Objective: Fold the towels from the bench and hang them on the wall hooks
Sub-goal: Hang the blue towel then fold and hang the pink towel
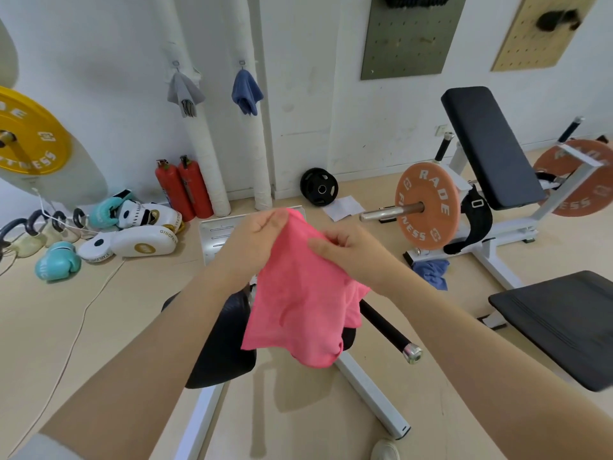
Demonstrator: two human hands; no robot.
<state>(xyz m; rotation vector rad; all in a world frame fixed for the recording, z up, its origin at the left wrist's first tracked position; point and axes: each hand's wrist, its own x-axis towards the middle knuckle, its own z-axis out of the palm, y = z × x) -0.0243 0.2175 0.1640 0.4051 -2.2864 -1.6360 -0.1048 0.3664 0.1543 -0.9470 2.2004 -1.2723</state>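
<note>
Pink towel (pixel 300 293) held up by two hands, two towels hung.

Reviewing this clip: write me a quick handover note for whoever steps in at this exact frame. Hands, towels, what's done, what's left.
Left hand: pinches the top edge of the pink terry towel.
Right hand: pinches the same edge; the towel hangs loose in front of the person, fold not finished.
Done: a grey towel and a dark blue towel hang on wall hooks.
Left: finish folding the pink one and hang it. A crumpled blue cloth lies on the floor by the white bench frame; it may need hanging too.
</note>
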